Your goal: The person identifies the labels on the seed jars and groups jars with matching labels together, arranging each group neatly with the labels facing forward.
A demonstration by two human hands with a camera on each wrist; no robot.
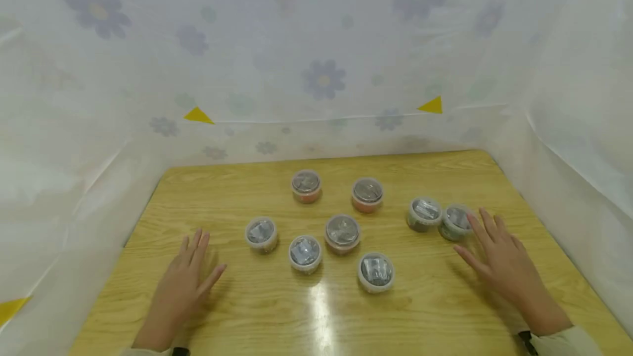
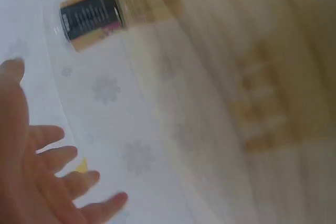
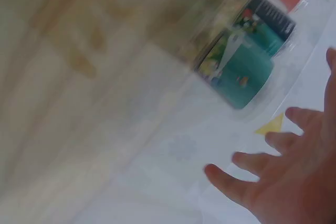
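Observation:
Several small round tubs with clear lids stand upright on the wooden table, grey packets showing under the lids. My left hand (image 1: 180, 284) is held over the table's left side, fingers spread and holding nothing; the nearest tub (image 1: 261, 234) is to its right. My right hand (image 1: 506, 268) is at the right with straight, spread fingers. Its index fingertip overlaps the edge of a green tub (image 1: 456, 222) in the head view, while the right wrist view shows a gap between the fingers and the green-labelled tub (image 3: 241, 72). Another tub (image 1: 424, 213) stands beside the green one.
Two reddish tubs (image 1: 306, 187) (image 1: 367, 195) stand toward the back. Nearer the middle are a wider tub (image 1: 343, 233) and two pale ones (image 1: 305, 254) (image 1: 376, 272). White flowered sheeting (image 1: 277, 87) encloses the table (image 1: 247, 312) at the back and sides.

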